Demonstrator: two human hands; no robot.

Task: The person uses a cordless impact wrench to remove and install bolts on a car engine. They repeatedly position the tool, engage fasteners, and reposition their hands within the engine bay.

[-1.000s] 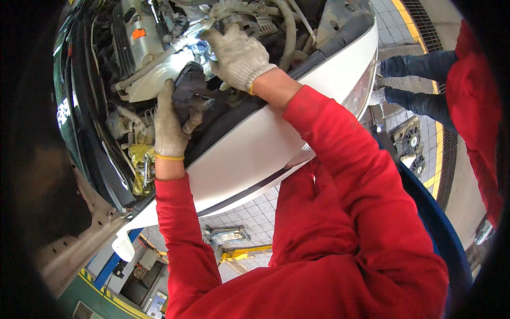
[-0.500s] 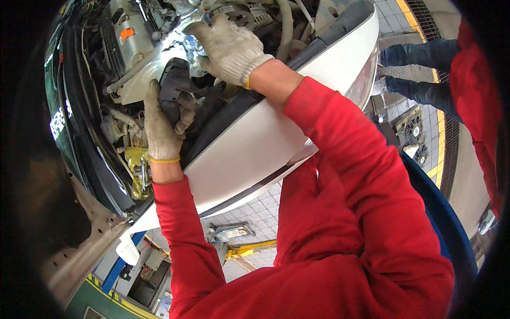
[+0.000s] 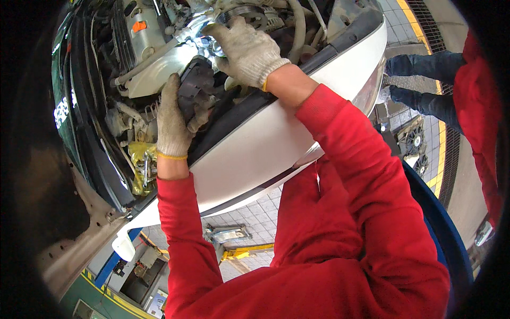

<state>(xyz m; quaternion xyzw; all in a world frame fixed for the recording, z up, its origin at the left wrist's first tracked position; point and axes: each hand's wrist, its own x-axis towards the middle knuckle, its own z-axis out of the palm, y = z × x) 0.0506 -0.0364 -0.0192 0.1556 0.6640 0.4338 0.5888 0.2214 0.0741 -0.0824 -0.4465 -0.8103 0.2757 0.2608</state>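
Note:
Both my hands wear off-white knitted gloves with yellow cuffs and reach into the open engine bay of a white car. My left hand [image 3: 175, 119] is closed round a black plastic box-shaped part [image 3: 196, 82], fingers along its left side and thumb on the near side. This part tilts to the right. Further in and to the right, my right hand [image 3: 249, 50] is bent over brightly lit metal parts [image 3: 208, 36] beside a grooved pulley [image 3: 241, 13]. Its fingertips are partly hidden, and what they grip cannot be made out.
A white fender [image 3: 255, 141] lies between me and the bay. A yellow bag with metal tools [image 3: 143, 169] sits beside my left wrist. Left of the bay is a silver canister [image 3: 146, 37] with an orange label. Another person [image 3: 475, 90] in red stands at right, near fans on the floor [image 3: 416, 141].
The view has shifted slightly. The black plastic part, still in my left hand, leans further right and sits nearer my right hand. My right hand keeps its place by the pulley.

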